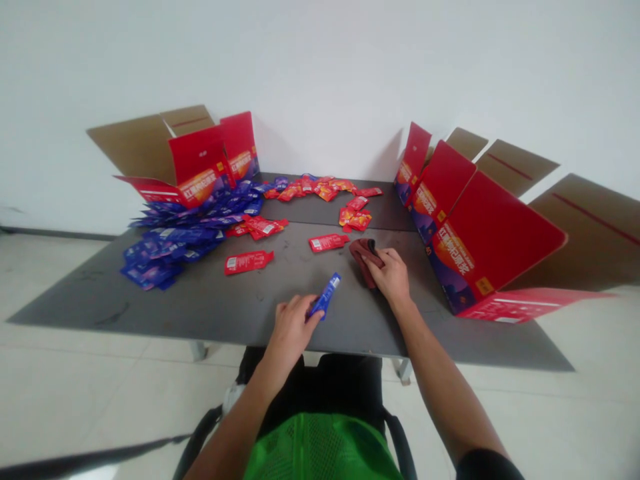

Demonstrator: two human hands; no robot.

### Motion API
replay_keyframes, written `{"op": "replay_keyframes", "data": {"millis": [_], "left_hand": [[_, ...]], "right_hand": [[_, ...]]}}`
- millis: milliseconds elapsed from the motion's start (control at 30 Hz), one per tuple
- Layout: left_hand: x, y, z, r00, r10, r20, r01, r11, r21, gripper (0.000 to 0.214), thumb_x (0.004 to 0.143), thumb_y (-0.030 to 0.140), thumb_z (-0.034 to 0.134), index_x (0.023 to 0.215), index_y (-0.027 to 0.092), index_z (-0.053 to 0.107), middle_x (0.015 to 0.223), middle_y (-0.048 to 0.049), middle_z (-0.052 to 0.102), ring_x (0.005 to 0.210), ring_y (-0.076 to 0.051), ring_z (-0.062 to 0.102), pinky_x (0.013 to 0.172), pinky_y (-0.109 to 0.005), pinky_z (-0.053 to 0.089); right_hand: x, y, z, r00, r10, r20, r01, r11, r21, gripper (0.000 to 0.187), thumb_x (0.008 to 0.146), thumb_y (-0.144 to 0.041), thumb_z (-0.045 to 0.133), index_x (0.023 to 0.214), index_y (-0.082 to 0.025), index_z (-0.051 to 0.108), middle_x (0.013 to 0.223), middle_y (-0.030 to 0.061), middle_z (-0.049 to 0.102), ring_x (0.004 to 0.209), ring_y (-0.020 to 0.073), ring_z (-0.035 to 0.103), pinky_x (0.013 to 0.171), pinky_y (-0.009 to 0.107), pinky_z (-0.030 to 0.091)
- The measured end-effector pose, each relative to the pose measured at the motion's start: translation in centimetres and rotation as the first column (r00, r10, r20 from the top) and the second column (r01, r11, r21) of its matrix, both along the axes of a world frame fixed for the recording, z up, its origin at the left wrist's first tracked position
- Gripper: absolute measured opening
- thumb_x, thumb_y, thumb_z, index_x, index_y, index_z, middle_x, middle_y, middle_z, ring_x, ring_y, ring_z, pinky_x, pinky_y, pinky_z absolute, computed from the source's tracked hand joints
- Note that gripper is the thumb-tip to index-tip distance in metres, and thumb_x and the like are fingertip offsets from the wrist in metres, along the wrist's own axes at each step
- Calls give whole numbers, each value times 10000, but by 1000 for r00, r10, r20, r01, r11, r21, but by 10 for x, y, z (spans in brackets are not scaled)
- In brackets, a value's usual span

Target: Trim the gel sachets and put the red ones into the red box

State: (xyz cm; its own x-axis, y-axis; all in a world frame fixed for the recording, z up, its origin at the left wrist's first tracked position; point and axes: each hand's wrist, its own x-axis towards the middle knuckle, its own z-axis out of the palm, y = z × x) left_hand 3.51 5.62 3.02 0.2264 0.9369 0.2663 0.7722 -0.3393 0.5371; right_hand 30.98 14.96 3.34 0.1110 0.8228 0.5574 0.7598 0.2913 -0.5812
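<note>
Near the front edge of the table, my left hand (294, 325) is closed on a blue sachet (327, 297), which sticks out tilted up and to the right. My right hand (393, 273) grips a brown cloth (364, 257) on the tabletop, its fingers pressed on the cloth's right side. Just beyond the hands lies a red sachet (327, 243), with another red sachet (249, 262) farther left. A small group of red-orange sachets (356, 219) rests past the cloth.
A large heap of blue sachets (175, 243) covers the table's left side, beside an open red carton (200, 167). More red sachets (305, 188) line the back. Open red cartons (450, 220) stand along the right. A white wall (325, 80) rises behind the grey table (215, 307).
</note>
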Motion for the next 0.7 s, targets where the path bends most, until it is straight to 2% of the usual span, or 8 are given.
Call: {"op": "replay_keyframes", "data": {"millis": [100,200,267,367,533,700], "left_hand": [[-3,-3,6,998,13,62,-25,980,195,164,960,212,648,1112,248,698,917,-4,673,851,-179,641,876,-366,396],[-6,-8,7,999,-27,28,16,943,332,182,966,153,622,1063,269,724,969,-11,677,920,-187,640,912,-388,371],[-9,-14,5,995,-99,-29,103,935,339,195,975,155,612,1081,273,725,1018,-21,686,969,-198,636,910,-393,377],[-13,-25,-3,976,-206,-75,219,933,286,172,983,252,638,1140,273,705,1138,-36,698,1053,-213,638,934,-404,395],[-29,-41,-13,963,-251,-101,270,921,279,342,972,312,660,1304,238,631,1355,-81,648,1264,-252,579,1053,-441,416],[-45,-44,-22,951,-279,-129,307,897,319,379,960,356,670,1308,209,642,1367,-96,659,1281,-266,591,1060,-457,473]], "right_hand": [[2,2,-1,1000,-7,-5,7,1000,7,362,939,-458,598,1170,-228,756,961,62,663,851,215,650,780,320,501],[4,3,-2,1000,-16,-15,16,1000,4,351,931,-456,611,1141,-221,765,947,63,663,860,219,653,783,321,499],[4,2,-1,1000,-14,-19,14,1000,6,340,928,-445,618,1129,-214,767,948,64,660,866,218,653,788,320,497],[3,1,0,1000,-16,-10,16,1000,4,325,925,-428,622,1119,-212,769,938,63,653,861,218,649,790,322,495],[4,1,1,1000,1,-3,-2,1000,-11,326,926,-422,617,1134,-216,762,938,67,656,881,225,650,799,330,503],[-5,-7,15,1000,11,-8,-11,998,58,307,933,-422,615,1100,-206,755,951,72,662,896,235,652,807,344,523]]}}
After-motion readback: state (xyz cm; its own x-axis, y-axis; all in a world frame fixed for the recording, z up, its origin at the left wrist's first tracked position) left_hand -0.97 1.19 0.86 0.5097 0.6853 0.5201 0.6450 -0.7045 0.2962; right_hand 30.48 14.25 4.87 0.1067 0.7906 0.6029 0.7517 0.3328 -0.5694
